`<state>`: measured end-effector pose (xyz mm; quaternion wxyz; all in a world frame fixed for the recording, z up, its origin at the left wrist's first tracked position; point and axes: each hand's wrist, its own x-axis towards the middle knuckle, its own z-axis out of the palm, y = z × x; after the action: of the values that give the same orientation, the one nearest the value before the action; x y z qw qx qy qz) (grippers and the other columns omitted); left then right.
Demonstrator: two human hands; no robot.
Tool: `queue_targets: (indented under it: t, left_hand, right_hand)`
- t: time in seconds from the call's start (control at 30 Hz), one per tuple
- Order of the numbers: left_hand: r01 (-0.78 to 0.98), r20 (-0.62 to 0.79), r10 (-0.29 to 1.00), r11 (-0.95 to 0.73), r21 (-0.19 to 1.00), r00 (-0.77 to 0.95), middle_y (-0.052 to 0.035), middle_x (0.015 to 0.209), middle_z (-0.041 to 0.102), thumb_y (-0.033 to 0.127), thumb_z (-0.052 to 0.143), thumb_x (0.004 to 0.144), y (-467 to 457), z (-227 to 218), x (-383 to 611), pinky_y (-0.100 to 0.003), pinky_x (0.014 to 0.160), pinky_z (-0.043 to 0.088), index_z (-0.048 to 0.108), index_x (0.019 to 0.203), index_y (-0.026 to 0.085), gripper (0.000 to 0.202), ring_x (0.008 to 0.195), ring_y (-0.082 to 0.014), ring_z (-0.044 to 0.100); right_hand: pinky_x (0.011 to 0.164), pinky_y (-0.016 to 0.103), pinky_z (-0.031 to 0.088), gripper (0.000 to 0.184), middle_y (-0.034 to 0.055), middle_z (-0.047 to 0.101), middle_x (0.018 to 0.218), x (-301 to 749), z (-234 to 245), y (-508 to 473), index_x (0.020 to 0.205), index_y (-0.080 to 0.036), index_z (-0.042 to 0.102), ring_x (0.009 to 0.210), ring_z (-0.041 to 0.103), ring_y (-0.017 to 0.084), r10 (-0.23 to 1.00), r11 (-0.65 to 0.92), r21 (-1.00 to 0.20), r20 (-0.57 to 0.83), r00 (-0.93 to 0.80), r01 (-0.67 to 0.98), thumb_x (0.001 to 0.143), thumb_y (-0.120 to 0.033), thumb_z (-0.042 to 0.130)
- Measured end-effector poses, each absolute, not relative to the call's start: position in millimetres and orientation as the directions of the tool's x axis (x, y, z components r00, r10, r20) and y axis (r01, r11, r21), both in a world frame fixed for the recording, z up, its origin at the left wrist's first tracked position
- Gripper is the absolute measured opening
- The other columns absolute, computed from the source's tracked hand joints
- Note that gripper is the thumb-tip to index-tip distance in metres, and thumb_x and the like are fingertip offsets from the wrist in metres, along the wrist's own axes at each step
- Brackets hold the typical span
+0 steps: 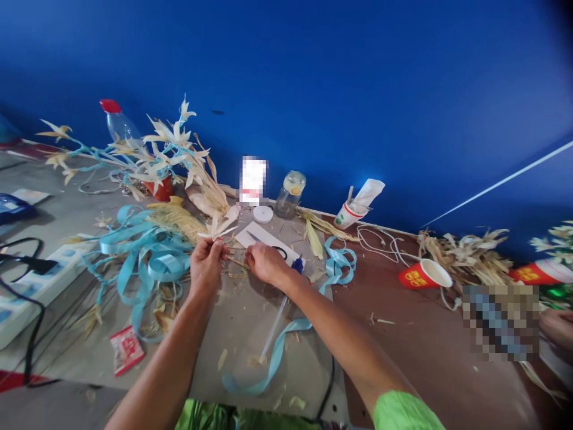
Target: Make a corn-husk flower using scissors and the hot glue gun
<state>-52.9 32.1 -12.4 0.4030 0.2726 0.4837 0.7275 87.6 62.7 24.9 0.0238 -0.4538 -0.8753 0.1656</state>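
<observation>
Pale petals of a corn-husk flower (216, 228) fan out above my left hand (206, 263), whose fingers are pinched around its base. A thin brownish stem (236, 261) runs from there towards my right hand (267, 263). That hand is closed at the stem's far end, and its fingertips are partly hidden. Beneath and behind my right hand lie a white card (255, 235) and scissors with a dark handle loop (280, 251). Light blue ribbon (168, 263) is heaped left of my left hand. Another strip of ribbon (277, 355) trails below my right forearm.
Finished-looking husk flowers (172, 134) stand in a red cup (160, 189) at back left. A glass jar (290, 194), a white cup (350, 214) and a red paper cup (425, 274) line the back. A power strip (38, 292) lies left; another person's hand (557, 327) shows at right.
</observation>
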Motion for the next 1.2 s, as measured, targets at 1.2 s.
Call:
queue_targets:
  t: [1.2]
  left_hand:
    - [0.888, 0.334, 0.938, -0.075, 0.454, -0.092, -0.0089, 0.095, 0.069, 0.022, 0.036, 0.085, 20, -25, -43, -0.037, 0.087, 0.033, 0.063, 0.095, 0.018, 0.029, 0.091, -0.0234, 0.061]
  right_hand:
    - [0.044, 0.018, 0.025, 0.020, -0.0015, 0.062, 0.064, 148, 27, 31, 0.071, -0.016, 0.051, 0.036, 0.034, 0.000, 0.741, -0.556, -0.729, -0.218, -0.635, -0.399, 0.070, -0.024, 0.069]
